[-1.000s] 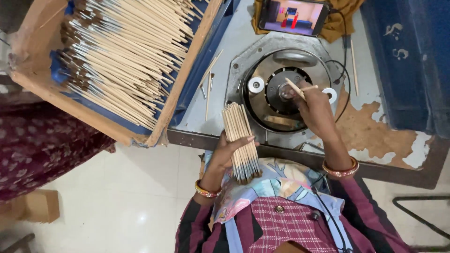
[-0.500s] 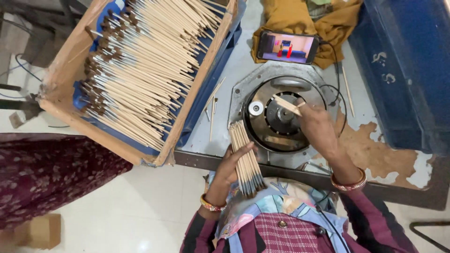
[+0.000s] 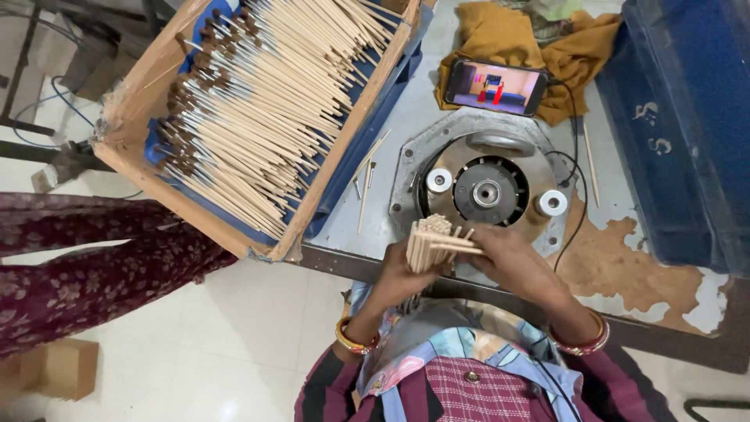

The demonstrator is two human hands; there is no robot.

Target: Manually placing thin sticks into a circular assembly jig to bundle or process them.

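Right hand (image 3: 512,262) back at stick bundle (image 3: 430,242); bundle's lower end hidden.

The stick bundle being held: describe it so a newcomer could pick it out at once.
Start at the round metal machine on the grey table. Just below it, at the table's near edge, the left hand grips an upright bundle while the right hand touches it. Unlike the brown-tipped sticks in the tray, these are bare.

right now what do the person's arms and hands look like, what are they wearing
Both hands are bare, no gloves. The left hand has orange and gold bangles at the wrist; the right hand has similar bangles. Both sleeves are dark maroon with thin stripes, over a checked and patterned front.
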